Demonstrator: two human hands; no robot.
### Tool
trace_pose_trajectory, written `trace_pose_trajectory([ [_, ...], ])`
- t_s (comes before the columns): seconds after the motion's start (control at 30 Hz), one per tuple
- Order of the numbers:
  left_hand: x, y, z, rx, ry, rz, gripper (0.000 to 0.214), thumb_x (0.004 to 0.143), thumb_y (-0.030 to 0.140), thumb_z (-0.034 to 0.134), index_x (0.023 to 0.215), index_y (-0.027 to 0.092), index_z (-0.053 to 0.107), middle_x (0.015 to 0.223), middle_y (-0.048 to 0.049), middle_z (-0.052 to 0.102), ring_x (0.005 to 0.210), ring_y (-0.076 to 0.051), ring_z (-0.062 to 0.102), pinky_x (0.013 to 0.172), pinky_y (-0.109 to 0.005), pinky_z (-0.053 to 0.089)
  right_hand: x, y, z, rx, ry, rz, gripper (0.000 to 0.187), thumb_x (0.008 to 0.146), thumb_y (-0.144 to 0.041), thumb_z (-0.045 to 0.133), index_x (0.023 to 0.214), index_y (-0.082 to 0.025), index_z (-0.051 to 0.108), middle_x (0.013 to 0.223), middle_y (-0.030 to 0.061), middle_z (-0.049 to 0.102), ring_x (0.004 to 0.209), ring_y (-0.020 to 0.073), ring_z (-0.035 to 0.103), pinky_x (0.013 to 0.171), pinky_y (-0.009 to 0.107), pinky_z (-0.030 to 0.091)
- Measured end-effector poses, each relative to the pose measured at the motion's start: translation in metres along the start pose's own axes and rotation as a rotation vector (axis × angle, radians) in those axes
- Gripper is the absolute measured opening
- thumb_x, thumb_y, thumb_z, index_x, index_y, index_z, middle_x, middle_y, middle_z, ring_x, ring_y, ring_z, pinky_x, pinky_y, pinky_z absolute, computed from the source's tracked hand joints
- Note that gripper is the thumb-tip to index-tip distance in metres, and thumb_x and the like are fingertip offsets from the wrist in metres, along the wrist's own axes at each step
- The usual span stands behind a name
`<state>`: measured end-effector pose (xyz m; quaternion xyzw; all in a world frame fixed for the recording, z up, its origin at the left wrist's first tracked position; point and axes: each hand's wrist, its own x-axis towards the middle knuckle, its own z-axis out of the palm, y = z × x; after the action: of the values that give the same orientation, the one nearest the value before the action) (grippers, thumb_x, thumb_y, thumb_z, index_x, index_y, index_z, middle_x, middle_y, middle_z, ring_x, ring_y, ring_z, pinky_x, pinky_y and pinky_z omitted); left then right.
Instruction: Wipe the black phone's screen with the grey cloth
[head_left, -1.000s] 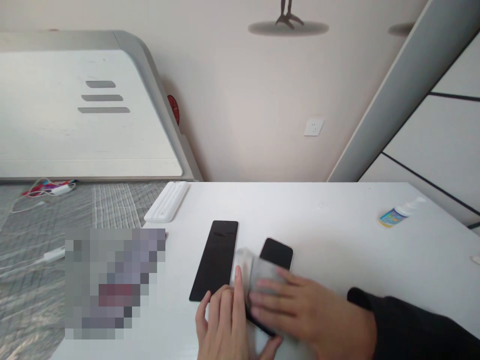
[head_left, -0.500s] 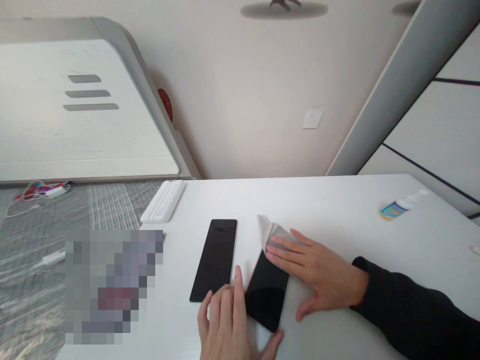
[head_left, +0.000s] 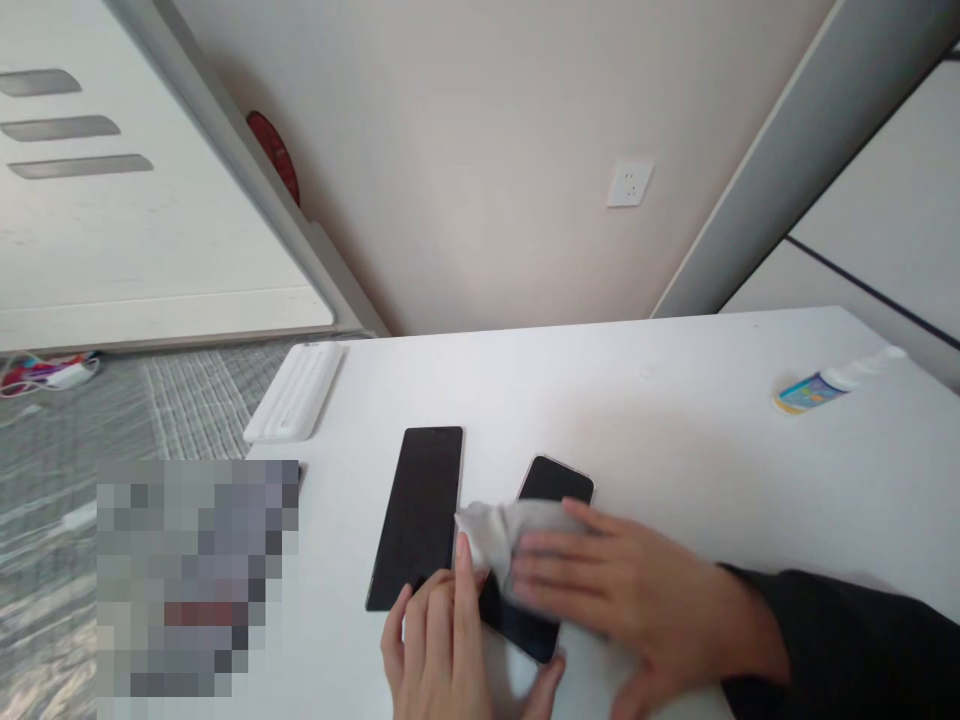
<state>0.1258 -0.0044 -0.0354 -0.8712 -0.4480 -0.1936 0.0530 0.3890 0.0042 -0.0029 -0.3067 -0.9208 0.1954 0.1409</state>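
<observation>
While pressed down on a black smartphone (head_left: 551,485) at lower centre of the frame, a right hand (head_left: 630,590) with fingers laid over a crumpled grey cloth (head_left: 510,540): cloth grasped against the glass under the fingers, no tight fist. Around the phone's near end, a left hand (head_left: 439,640) at bottom centre, clasping it, with fingers along the left side and the thumb reaching the lower right corner. Phone lying flat, long axis tilted, far end leaning right, that end uncovered and showing a thin pale rim.

Just left of the phone and touching the left hand's fingers, a long black slab (head_left: 416,515), flat on the table, long axis running near to far with a slight lean. Beneath everything, a white table (head_left: 675,420), its left edge close beside the slab and its far edge crossing mid-frame. Wide gap between the right hand and a small bottle (head_left: 814,392) lying on its side near the far right corner, its blue and yellow label too small to read.

Along the far left of the table, a white ribbed bar (head_left: 294,390). Lower left, a pixelated patch (head_left: 195,575) hiding whatever lay there. Beyond the table, a grey woven floor mat (head_left: 202,395), a white wall socket (head_left: 630,183) at upper centre, and a white slotted panel (head_left: 75,120) at upper left.
</observation>
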Motion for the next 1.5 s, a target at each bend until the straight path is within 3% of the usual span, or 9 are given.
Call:
trace_pose_trajectory([
  [0.1,-0.001,0.000,-0.002,-0.018,-0.024,-0.016,0.108,0.087,0.066,0.060,0.160,0.002,0.013,0.108,-0.0143,0.069,0.102,-0.031,0.063,0.101,-0.049,0.040,0.000,0.004,-0.003,-0.015,0.056,0.109,0.088,0.095,-0.056,0.063,0.161,-0.010,0.027,0.160,0.0181,0.040,0.154,0.0325,0.028,0.127,0.056,0.009],
  [0.23,-0.001,-0.002,0.000,-0.006,-0.018,0.007,0.111,0.086,0.069,0.059,0.161,0.002,0.010,0.111,-0.0161,0.068,0.103,-0.032,0.063,0.099,-0.050,0.040,0.003,-0.002,-0.001,0.132,-0.018,-0.054,0.074,0.100,-0.041,0.058,0.161,-0.011,0.028,0.159,0.0121,0.044,0.152,0.0224,0.033,0.130,0.043,0.009],
  [0.4,-0.001,-0.001,-0.001,-0.001,-0.025,0.005,0.108,0.088,0.065,0.059,0.159,-0.001,0.013,0.109,-0.0155,0.069,0.103,-0.031,0.062,0.102,-0.049,0.038,0.004,0.000,-0.002,0.028,0.040,0.109,0.086,0.094,-0.054,0.066,0.159,-0.009,0.032,0.160,0.0170,0.042,0.152,0.0316,0.032,0.128,0.053,0.005],
  [0.53,-0.001,0.001,-0.002,-0.021,-0.025,-0.006,0.109,0.087,0.069,0.058,0.161,0.005,0.010,0.111,-0.0146,0.068,0.103,-0.031,0.062,0.101,-0.050,0.039,0.005,-0.003,-0.002,0.136,-0.044,-0.058,0.072,0.101,-0.041,0.056,0.160,-0.010,0.030,0.159,0.0125,0.045,0.152,0.0238,0.034,0.130,0.044,0.007],
  [0.87,-0.001,-0.005,-0.001,-0.033,-0.040,0.020,0.110,0.085,0.068,0.059,0.161,0.004,0.011,0.109,-0.0150,0.068,0.102,-0.031,0.062,0.101,-0.050,0.040,0.009,-0.008,0.002,0.159,-0.034,-0.080,0.062,0.105,-0.041,0.050,0.157,-0.010,0.038,0.156,0.0108,0.048,0.151,0.0223,0.037,0.130,0.042,0.009],
  [1.0,0.001,0.002,-0.003,-0.067,-0.045,-0.058,0.102,0.090,0.064,0.055,0.160,0.002,0.014,0.107,-0.0153,0.067,0.103,-0.032,0.061,0.104,-0.053,0.038,0.009,0.001,-0.001,-0.001,0.065,0.105,0.084,0.098,-0.061,0.057,0.158,-0.007,0.034,0.159,0.0156,0.043,0.151,0.0294,0.034,0.129,0.049,0.007],
  [1.17,0.001,0.006,-0.004,-0.076,-0.043,-0.077,0.100,0.091,0.066,0.053,0.161,0.007,0.013,0.108,-0.0149,0.065,0.106,-0.033,0.060,0.106,-0.055,0.036,0.013,0.000,0.001,0.000,0.026,-0.112,0.077,0.100,-0.059,0.054,0.150,-0.002,0.046,0.154,0.0153,0.050,0.148,0.0258,0.041,0.129,0.042,0.018],
  [1.33,-0.001,0.000,-0.006,-0.081,-0.065,-0.055,0.106,0.088,0.064,0.059,0.161,0.004,0.011,0.107,-0.0144,0.067,0.107,-0.033,0.060,0.107,-0.055,0.033,0.012,0.006,-0.001,-0.134,0.107,0.095,0.085,0.098,-0.067,0.052,0.153,-0.004,0.042,0.154,0.0171,0.050,0.149,0.0305,0.039,0.129,0.048,0.012],
  [1.5,-0.003,-0.006,-0.004,-0.041,-0.041,0.027,0.113,0.085,0.069,0.060,0.159,-0.002,0.013,0.111,-0.0174,0.066,0.105,-0.032,0.059,0.107,-0.052,0.033,0.016,0.000,0.002,-0.014,0.017,-0.111,0.081,0.100,-0.064,0.049,0.151,-0.002,0.044,0.149,0.0164,0.056,0.147,0.0248,0.043,0.128,0.042,0.021],
])
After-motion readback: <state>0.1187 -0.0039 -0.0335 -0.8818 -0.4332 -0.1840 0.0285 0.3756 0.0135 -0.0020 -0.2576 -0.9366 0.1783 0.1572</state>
